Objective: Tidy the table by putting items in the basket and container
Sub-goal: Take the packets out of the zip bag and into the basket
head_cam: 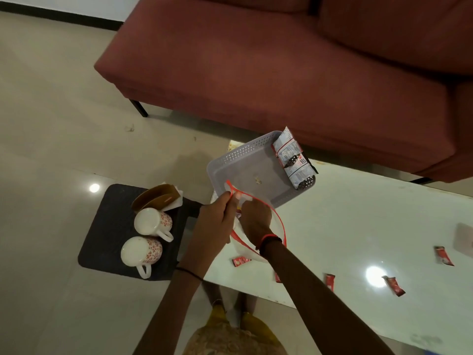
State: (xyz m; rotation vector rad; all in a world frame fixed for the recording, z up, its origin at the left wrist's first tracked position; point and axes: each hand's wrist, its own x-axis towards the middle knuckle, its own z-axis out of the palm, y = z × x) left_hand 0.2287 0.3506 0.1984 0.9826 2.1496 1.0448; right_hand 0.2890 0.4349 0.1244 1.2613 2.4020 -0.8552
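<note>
As left hand (215,221) and right hand (256,217) pinch its red rim (281,228): container (245,252), seemingly light, thin, bendy plastic (hold the rim, not walls).

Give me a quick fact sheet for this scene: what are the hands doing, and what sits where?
hands: left hand pinches and right hand grips the red rim of a clear container
basket: grey basket on the white table, wrapped packets along one side
loose items: red sachets scattered on the table
beside table: two patterned mugs on a dark mat
behind: maroon sofa
</note>
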